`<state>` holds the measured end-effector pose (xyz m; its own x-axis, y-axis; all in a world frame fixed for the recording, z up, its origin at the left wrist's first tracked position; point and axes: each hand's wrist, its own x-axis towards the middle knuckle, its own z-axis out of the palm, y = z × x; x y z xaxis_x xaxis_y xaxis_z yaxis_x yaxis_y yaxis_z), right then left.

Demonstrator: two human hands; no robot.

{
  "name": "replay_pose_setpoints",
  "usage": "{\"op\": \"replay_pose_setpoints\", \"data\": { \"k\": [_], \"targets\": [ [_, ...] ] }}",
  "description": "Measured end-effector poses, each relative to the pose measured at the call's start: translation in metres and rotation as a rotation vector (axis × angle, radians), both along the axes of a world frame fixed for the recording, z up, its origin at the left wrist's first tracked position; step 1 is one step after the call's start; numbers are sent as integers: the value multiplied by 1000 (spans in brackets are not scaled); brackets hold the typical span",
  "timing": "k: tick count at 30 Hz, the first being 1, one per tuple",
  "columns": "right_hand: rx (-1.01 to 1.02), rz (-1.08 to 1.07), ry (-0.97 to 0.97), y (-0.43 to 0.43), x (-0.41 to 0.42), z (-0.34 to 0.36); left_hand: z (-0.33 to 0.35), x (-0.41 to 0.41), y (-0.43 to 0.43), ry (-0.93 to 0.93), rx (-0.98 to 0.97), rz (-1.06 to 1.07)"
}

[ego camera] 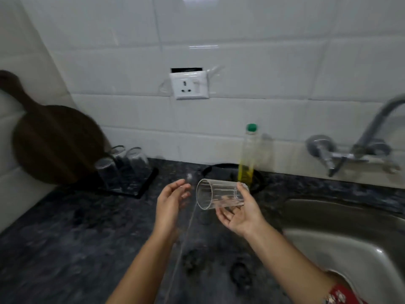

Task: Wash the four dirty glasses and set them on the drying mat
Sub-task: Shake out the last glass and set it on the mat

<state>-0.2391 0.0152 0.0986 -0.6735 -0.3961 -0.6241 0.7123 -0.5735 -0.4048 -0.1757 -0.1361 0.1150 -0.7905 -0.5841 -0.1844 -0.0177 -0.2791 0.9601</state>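
- My right hand [238,213] has its fingers clamped on a glass [219,194] held sideways, just left of the sink [341,207].
- My left hand [171,198], fingers loosely apart and empty, is farther left of the sink.
- I see three glasses [122,165] inverted on the drying mat [140,189], well left of the sink.

Nothing here can be read. The clear plastic bottle with a green cap [248,154], just beyond the right hand [238,212], is too blurred to show any lettering.
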Motion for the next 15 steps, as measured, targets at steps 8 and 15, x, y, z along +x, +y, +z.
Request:
{"op": "replay_pose_setpoints", "data": {
  "k": [8, 15],
  "targets": [
    [130, 85, 107, -184, -26, -8, -17, 21, -170, -103, 9, 175],
    [550, -27, 625, -290, -54, -20, -35, 18, -242, -164, 35, 252]
  ]
}}
